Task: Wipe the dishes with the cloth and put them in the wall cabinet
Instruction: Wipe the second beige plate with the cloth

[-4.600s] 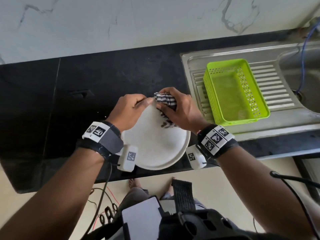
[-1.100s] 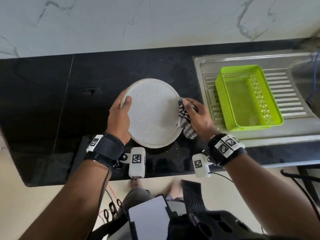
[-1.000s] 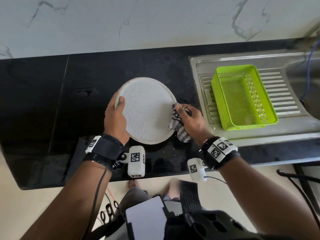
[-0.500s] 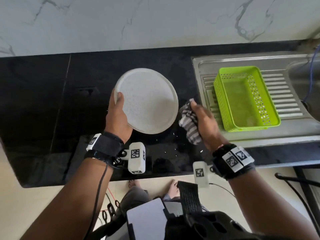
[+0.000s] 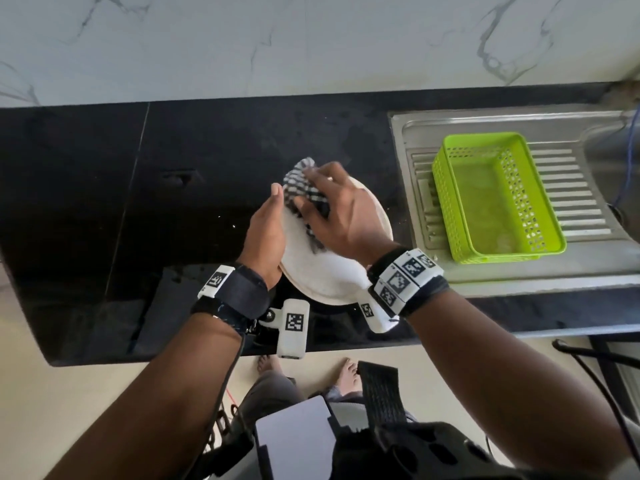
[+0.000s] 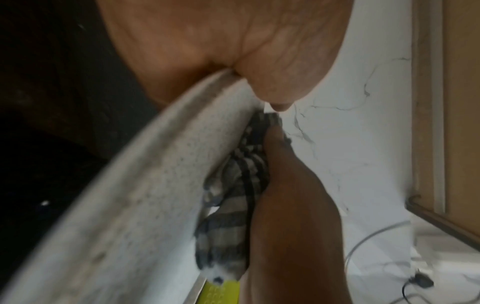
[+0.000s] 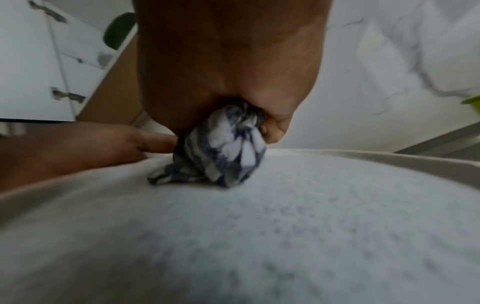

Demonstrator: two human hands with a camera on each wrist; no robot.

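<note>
A round white speckled plate (image 5: 322, 271) is held tilted above the black counter (image 5: 138, 202). My left hand (image 5: 265, 233) grips its left rim, thumb on the upper face; the left wrist view shows that rim (image 6: 145, 185) wedged between palm and thumb. My right hand (image 5: 341, 216) holds a bunched black-and-white checked cloth (image 5: 304, 188) and presses it onto the plate's far part. In the right wrist view the cloth (image 7: 223, 152) sits bunched in the fist against the plate (image 7: 259, 236). The wall cabinet is not in the head view.
A lime-green perforated basket (image 5: 495, 199) stands on the steel sink drainboard (image 5: 571, 188) to the right, with nothing in it that I can see. A white marble wall (image 5: 311, 46) rises behind the counter. My bare feet (image 5: 346, 372) are on the floor below the counter edge.
Half a second ago the cloth hand was off the plate at its right side. It has since come onto the plate's face, and the plate has dropped lower and tilted toward me.
</note>
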